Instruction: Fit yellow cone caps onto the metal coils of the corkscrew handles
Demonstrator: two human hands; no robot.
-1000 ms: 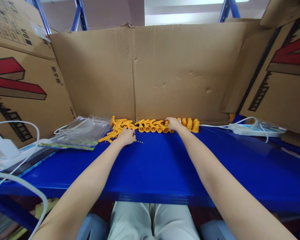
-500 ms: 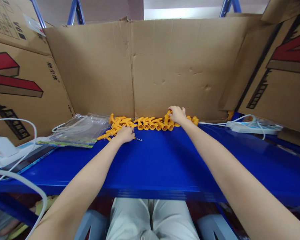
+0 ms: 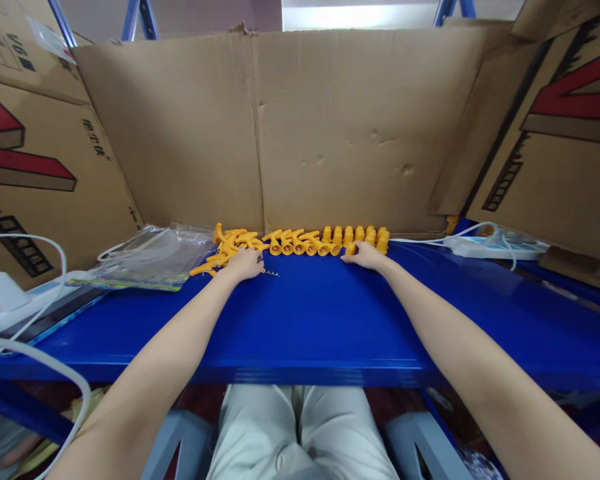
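Observation:
A row of small orange plastic parts (image 3: 300, 241) lies along the cardboard wall at the back of the blue table (image 3: 330, 320). My left hand (image 3: 245, 263) rests on the loose heap of orange T-shaped parts (image 3: 225, 250) at the row's left end, fingers curled over them. A small metal spring (image 3: 271, 273) lies just right of that hand. My right hand (image 3: 367, 255) sits in front of the upright orange caps (image 3: 363, 234) at the row's right end, its fingers closed on one orange piece (image 3: 351, 249).
Clear plastic bags (image 3: 153, 260) lie left of the parts. A white charger and cables (image 3: 10, 300) are at the far left. A white power strip with cable (image 3: 485, 247) is at the back right. Cardboard walls (image 3: 330, 127) enclose the table.
My right hand came down from above the row's right end to the table front of the caps, which now stand uncovered. My left hand stayed on the heap.

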